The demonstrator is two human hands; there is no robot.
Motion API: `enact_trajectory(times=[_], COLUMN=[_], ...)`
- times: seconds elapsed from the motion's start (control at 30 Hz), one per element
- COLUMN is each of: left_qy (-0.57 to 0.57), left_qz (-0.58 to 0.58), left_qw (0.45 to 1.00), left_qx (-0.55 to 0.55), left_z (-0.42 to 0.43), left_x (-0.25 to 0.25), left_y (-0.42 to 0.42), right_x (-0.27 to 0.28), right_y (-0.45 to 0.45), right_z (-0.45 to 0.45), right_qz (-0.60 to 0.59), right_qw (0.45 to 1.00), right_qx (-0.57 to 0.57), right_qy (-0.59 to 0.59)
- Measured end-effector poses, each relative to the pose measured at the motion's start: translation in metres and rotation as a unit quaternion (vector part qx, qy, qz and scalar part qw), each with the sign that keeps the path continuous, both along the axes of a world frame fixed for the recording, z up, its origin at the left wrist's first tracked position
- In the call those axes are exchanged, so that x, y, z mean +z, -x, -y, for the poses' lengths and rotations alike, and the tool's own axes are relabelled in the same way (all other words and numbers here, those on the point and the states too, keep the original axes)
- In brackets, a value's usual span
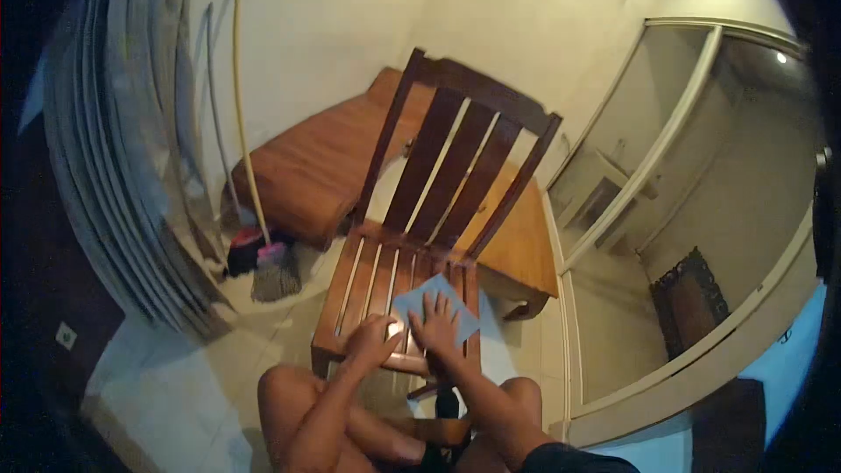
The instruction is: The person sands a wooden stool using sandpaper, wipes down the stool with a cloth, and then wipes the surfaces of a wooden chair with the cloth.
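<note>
A brown wooden chair (pixel 355 289) with a slatted seat and a tall slatted back stands right in front of me. Spread over the right part of its seat is a light blue square sheet (pixel 460 320), cloth or paper. My right hand (pixel 435 326) lies flat on this sheet, fingers apart. Near the seat's front edge, my left hand (pixel 371 339) rests with its fingers curled. A pale bright patch shows between its thumb and fingers; I cannot tell whether it is a held thing or glare on the wood.
Behind the chair are a reddish-brown wooden bench (pixel 307 166) and a lighter wooden table (pixel 517 236). A broom (pixel 277 273) and another long-handled tool lean at the left, beside a grey curtain (pixel 131 140). Glass sliding doors (pixel 666 210) stand at the right.
</note>
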State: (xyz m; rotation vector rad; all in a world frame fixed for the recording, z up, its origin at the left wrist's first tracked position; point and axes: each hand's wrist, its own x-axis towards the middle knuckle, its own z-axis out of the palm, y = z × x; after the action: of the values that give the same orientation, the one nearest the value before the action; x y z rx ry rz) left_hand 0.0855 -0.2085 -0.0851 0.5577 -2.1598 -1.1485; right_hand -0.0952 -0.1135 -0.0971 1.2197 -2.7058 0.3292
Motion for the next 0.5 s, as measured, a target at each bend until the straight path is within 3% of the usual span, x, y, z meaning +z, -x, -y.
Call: enact_trajectory(times=[0.1,0.27,0.3,0.4,0.5], left_qy=[-0.015,-0.052,-0.06,-0.01,0.049], left_qz=[-0.053,-0.114,-0.147,-0.239,-0.347], left_qw=[0.998,0.986,0.977,0.946,0.866], left_qx=[-0.031,-0.11,-0.14,-0.219,-0.357], left_z=[-0.004,-0.039,-0.047,-0.082,-0.112], left_x=[-0.002,0.061,0.086,0.224,0.345], left_y=[0.005,0.006,0.004,-0.022,-0.066], right_x=[0.003,-0.003,-0.01,0.012,0.026], right_y=[-0.015,-0.02,-0.018,-0.025,-0.039], right_z=[-0.017,-0.029,-0.031,-0.036,-0.044], right_qz=[0.013,-0.022,-0.022,-0.001,-0.011], right_qw=[1.0,0.998,0.998,0.998,0.998], right_qx=[0.025,0.05,0.047,0.056,0.06], right_qy=[-0.004,-0.045,-0.047,-0.031,0.015])
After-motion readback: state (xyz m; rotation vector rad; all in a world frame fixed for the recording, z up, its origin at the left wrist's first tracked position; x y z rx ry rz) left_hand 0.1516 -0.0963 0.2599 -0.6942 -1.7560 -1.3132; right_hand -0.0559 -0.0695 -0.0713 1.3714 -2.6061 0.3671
